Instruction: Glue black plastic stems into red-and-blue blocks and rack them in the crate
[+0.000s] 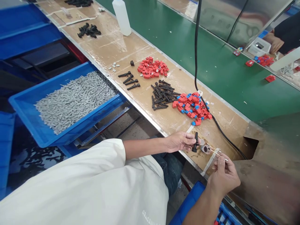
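My left hand is closed on a black plastic part, a rod with a wider block at its lower end, held upright near the table edge. Between the fingertips of my right hand is a thin cotton swab with a white end. It points toward a small open jar of dark contents, just right of the black part. Whether its far tip touches the jar is hard to see. Beyond my hands lie a heap of red and blue plastic pieces and a pile of black parts.
Red pieces and a white bottle are farther along the table. A black cable hangs down across it. Behind runs a green conveyor belt; a co-worker's hand shows beyond. A blue tray holds many grey pieces.
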{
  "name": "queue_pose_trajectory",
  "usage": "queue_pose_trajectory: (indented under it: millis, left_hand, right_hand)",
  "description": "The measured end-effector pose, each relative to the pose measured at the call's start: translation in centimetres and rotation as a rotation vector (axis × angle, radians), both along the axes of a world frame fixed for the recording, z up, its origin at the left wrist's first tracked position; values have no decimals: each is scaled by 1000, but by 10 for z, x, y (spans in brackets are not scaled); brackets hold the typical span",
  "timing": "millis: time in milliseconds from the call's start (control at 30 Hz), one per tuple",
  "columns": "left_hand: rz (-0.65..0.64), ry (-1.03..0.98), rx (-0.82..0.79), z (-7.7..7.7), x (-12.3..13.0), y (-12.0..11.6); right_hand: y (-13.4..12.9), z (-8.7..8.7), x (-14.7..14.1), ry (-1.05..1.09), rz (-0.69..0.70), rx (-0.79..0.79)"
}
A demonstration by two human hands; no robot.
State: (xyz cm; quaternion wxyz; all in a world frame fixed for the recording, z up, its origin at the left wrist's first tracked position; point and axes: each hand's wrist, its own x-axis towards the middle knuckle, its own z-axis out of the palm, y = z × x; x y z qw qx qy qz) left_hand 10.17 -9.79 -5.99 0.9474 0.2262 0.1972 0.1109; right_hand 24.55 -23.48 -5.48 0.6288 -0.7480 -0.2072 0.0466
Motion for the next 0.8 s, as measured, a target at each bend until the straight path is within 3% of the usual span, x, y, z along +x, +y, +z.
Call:
queue_pose_trajectory:
  millis: [100, 267, 333, 600, 800]
  left_hand:
    - [9, -3, 1, -2, 1, 0]
    - [10, -6, 11, -2, 1, -1]
    - [15, 0, 18, -1, 1, -1]
    - [27, 13, 14, -1, 0, 1]
    - [25, 19, -29, -1, 2, -2]
  right_hand:
    - [-3, 0, 0, -83, -13, -2]
    - [-7, 1, -1, -592, 195, -249]
    - [-7, 1, -1, -632, 153, -227]
    - [0, -8, -4, -431, 3, -236]
    - [6, 0, -9, 95, -148, 75]
